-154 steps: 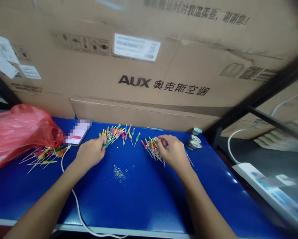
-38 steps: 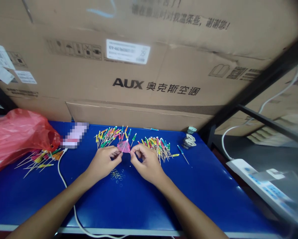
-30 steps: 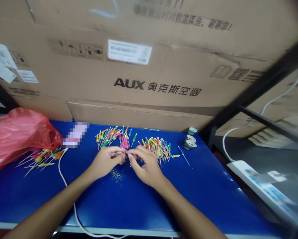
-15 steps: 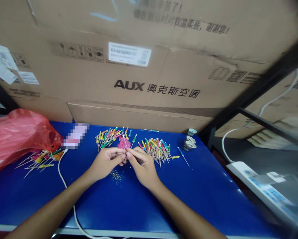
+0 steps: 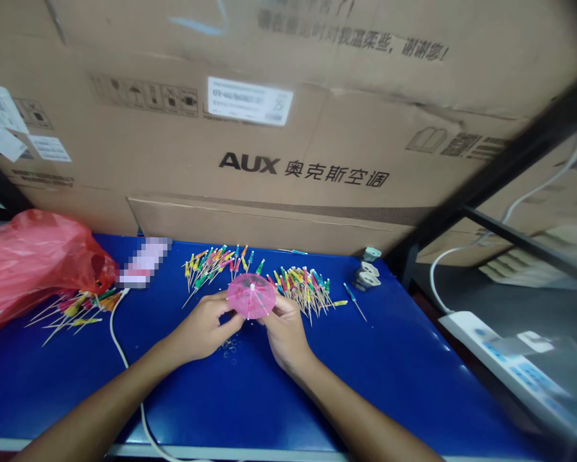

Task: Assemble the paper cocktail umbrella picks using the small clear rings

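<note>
One blue counter (image 5: 52, 391) stands before you, with a crumpled red plastic bag (image 5: 33, 269) at its left end, and beside the bag a loose group of coloured picks (image 5: 76, 312). Your left hand (image 5: 202, 330) and right hand (image 5: 284, 335) are half closed and hold between them one round pink paper parasol (image 5: 251, 296), fully opened, just above the counter. A left heap of closed multicoloured parasols (image 5: 205, 268) and a right heap (image 5: 300, 289) lie behind it, so much work is left. Small clear rings (image 5: 229, 350) lie near your hands.
</note>
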### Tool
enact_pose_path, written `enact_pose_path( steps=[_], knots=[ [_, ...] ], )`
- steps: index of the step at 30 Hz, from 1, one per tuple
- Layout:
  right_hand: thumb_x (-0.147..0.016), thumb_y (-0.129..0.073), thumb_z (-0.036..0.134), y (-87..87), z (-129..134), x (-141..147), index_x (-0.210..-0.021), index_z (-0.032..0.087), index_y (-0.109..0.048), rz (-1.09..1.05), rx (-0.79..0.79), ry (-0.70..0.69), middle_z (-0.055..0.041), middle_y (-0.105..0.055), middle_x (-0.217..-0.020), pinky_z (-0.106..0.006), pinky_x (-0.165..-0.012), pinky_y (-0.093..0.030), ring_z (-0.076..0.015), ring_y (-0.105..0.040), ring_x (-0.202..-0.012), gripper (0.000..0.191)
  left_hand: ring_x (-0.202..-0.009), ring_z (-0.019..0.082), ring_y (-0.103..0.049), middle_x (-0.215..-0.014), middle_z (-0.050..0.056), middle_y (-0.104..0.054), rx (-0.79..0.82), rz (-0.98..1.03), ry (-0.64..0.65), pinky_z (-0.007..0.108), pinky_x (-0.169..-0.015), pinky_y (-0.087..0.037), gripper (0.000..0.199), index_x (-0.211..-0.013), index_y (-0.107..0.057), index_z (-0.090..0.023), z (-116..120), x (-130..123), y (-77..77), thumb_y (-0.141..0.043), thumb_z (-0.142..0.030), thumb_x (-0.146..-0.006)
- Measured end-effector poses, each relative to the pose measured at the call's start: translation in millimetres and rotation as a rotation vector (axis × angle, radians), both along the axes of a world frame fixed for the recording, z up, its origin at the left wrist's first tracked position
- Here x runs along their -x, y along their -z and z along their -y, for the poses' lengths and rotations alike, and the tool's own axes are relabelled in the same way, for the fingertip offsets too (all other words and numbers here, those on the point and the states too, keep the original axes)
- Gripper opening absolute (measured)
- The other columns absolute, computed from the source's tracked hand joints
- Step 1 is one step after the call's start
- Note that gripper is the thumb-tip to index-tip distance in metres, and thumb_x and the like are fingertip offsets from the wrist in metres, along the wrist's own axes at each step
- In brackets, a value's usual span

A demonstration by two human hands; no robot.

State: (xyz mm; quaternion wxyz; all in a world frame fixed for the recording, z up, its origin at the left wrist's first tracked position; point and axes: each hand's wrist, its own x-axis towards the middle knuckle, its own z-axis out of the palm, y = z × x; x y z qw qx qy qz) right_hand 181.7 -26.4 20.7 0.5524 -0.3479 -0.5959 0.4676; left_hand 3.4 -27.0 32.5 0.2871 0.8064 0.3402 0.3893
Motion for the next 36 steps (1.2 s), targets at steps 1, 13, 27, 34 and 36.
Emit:
enact_pose_path(
  steps=[1,13,27,34,36],
  knots=[
    [-0.085,-0.074,0.048,-2.1,0.4,-0.9,-0.087,0.025,-0.08,-0.005,-0.026,0.016,-0.0059,-0.071,-0.083,-0.038,-0.074,-0.053,-0.0221,-0.062,-0.08,0.024,-0.104,0.024,-0.068,-0.119,0.009,-0.073,-0.022,-0.016,-0.001,0.04,-0.095,-0.053,0.025,-0.114,-0.073,-0.021,-0.5,0.6,0.6,-0.056,-0.02,-0.097],
    [-0.084,-0.075,0.044,-10.7,-1.1,-5.6,-0.085,0.027,-0.081,0.048,-0.105,0.093,-0.0061,-0.07,-0.087,-0.041,-0.083,-0.051,-0.0242,-0.059,-0.086,0.018,-0.126,0.026,-0.059,-0.132,0.009,-0.068,-0.026,-0.015,0.009,0.047,-0.11,-0.044,0.028,-0.123,-0.069,-0.025,-1.9,0.9,-1.4,-0.052,-0.025,-0.1],
    [-0.091,-0.067,0.044,-13.0,-1.5,-5.6,-0.082,0.023,-0.078,0.058,-0.074,-0.123,-0.0038,-0.056,-0.078,-0.032,-0.065,-0.045,-0.0184,-0.052,-0.075,0.025,-0.082,0.019,-0.066,-0.086,0.006,-0.072,0.213,0.227,0.052,0.034,-0.079,-0.056,0.022,-0.087,-0.073,-0.018,4.5,-2.0,-5.1,-0.06,-0.033,-0.096],
    [-0.092,-0.065,0.048,-13.4,-2.4,-8.5,-0.082,0.022,-0.076,0.072,-0.043,-0.175,-0.0021,-0.051,-0.074,-0.029,-0.059,-0.042,-0.0164,-0.048,-0.069,0.03,-0.089,0.021,-0.069,-0.091,0.007,-0.076,0.305,0.324,0.097,0.034,-0.079,-0.057,0.017,-0.096,-0.078,-0.019,1.1,-3.1,0.9,-0.066,-0.031,-0.092],
    [-0.092,-0.065,0.048,-12.8,-2.2,-8.8,-0.083,0.022,-0.076,0.072,-0.034,-0.19,-0.002,-0.051,-0.075,-0.029,-0.058,-0.042,-0.0161,-0.048,-0.068,0.029,-0.084,0.02,-0.07,-0.089,0.007,-0.077,0.31,0.318,0.097,0.033,-0.077,-0.057,0.017,-0.094,-0.079,-0.02,0.4,-2.1,1.5,-0.066,-0.031,-0.092]
  ],
)
